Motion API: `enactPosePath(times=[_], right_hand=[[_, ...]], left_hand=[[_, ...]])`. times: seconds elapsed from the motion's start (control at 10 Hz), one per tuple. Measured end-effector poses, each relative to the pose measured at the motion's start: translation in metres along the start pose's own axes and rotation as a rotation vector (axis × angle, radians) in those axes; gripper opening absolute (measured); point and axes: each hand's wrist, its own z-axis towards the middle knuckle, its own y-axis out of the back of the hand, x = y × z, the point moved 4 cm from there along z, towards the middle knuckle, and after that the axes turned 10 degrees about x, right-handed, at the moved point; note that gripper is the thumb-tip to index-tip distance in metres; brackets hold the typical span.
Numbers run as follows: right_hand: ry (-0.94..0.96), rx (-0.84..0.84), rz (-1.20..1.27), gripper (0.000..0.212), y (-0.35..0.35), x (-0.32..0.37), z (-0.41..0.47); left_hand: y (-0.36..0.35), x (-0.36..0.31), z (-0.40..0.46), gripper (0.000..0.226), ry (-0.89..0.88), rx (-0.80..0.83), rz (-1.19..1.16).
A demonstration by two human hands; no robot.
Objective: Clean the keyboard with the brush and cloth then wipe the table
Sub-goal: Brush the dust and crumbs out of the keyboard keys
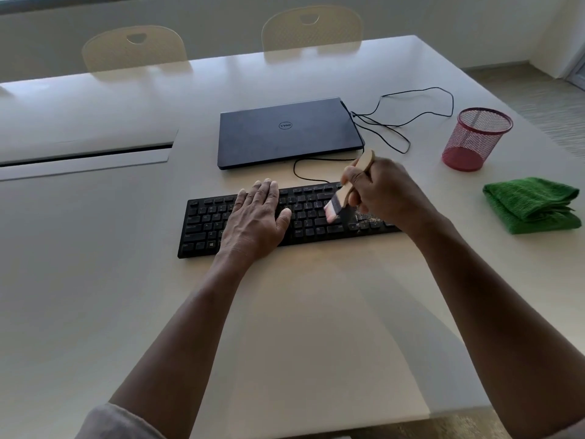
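- The right end of the black keyboard [202,228] is being covered by the right hand [384,193] and wrist; the middle keys are being hidden under the left hand [258,217].
- Key legends are being rendered too small and blurred to be read; pale specks are being seen on the keys just right of the bristles.
- The brush [346,188] is being gripped round its wooden handle by the right hand, with the bristles being held down on the right-hand keys.
- The left hand is being laid flat on the keyboard, fingers straight, nothing being held.
- The folded green cloth [531,204] is lying on the worktop [95,280], right of the keyboard, apart from it.
- A closed laptop [286,133] is lying behind the keyboard, a black cable [418,117] trailing beside it.
- A red mesh cup [473,139] is standing behind the cloth.
- Two chairs [311,28] are being partly cut off by the far edge.
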Motion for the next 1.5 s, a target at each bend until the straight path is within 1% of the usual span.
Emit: enactPosePath(times=[0.1, 0.2, 0.3, 0.4, 0.5, 0.6, 0.7, 0.8, 0.9, 1.0, 1.1, 1.2, 1.3, 1.4, 1.5], right_hand=[[-0.006, -0.112, -0.155, 0.032, 0.003, -0.003, 0.004], [-0.006, -0.145, -0.132, 0.032, 0.008, -0.002, 0.008], [-0.02, -0.052, 0.055, 0.028, 0.007, -0.002, 0.013], [-0.018, -0.038, -0.033, 0.03, 0.001, -0.002, 0.013], [-0.009, -0.174, -0.234, 0.034, 0.004, 0.002, 0.017], [-0.006, -0.198, -0.213, 0.032, 0.008, 0.004, 0.023], [0.0, -0.144, -0.151, 0.025, 0.011, 0.008, 0.03], [0.0, -0.108, -0.185, 0.021, 0.008, 0.006, 0.033], [-0.034, -0.181, -0.247, 0.022, 0.009, 0.003, 0.039], [-0.019, -0.212, -0.201, 0.022, 0.012, 0.006, 0.042], [-0.01, -0.129, -0.073, 0.022, 0.01, 0.011, 0.048], [-0.028, -0.121, -0.116, 0.022, 0.007, 0.01, 0.05], [-0.051, -0.182, -0.191, 0.023, 0.012, 0.011, 0.054], [-0.014, -0.17, -0.115, 0.022, 0.014, 0.015, 0.058], [-0.007, -0.066, -0.095, 0.022, 0.009, 0.013, 0.064]], left_hand=[[0.0, 0.001, 0.0, 0.068, -0.001, 0.001, 0.005], [0.0, 0.001, 0.0, 0.068, -0.003, 0.005, 0.003], [0.001, 0.0, 0.0, 0.068, 0.002, 0.007, 0.004], [0.001, -0.001, -0.001, 0.068, 0.0, 0.007, 0.003], [0.001, -0.001, -0.001, 0.068, -0.001, 0.005, 0.002], [0.002, -0.001, -0.001, 0.069, 0.003, 0.007, 0.001], [0.003, -0.002, -0.001, 0.068, 0.004, 0.009, 0.001], [0.003, -0.002, -0.001, 0.068, 0.002, 0.008, -0.001], [0.002, -0.002, -0.001, 0.068, -0.001, 0.004, 0.001], [0.002, -0.002, 0.0, 0.068, 0.001, 0.009, 0.008], [0.001, -0.001, 0.001, 0.074, 0.002, 0.011, 0.018], [0.0, 0.0, 0.001, 0.083, 0.004, 0.012, 0.023], [0.0, 0.0, 0.001, 0.089, 0.006, 0.011, 0.02], [0.0, 0.0, 0.001, 0.089, 0.003, 0.006, 0.014], [-0.001, 0.0, 0.001, 0.088, 0.002, 0.007, 0.016]])
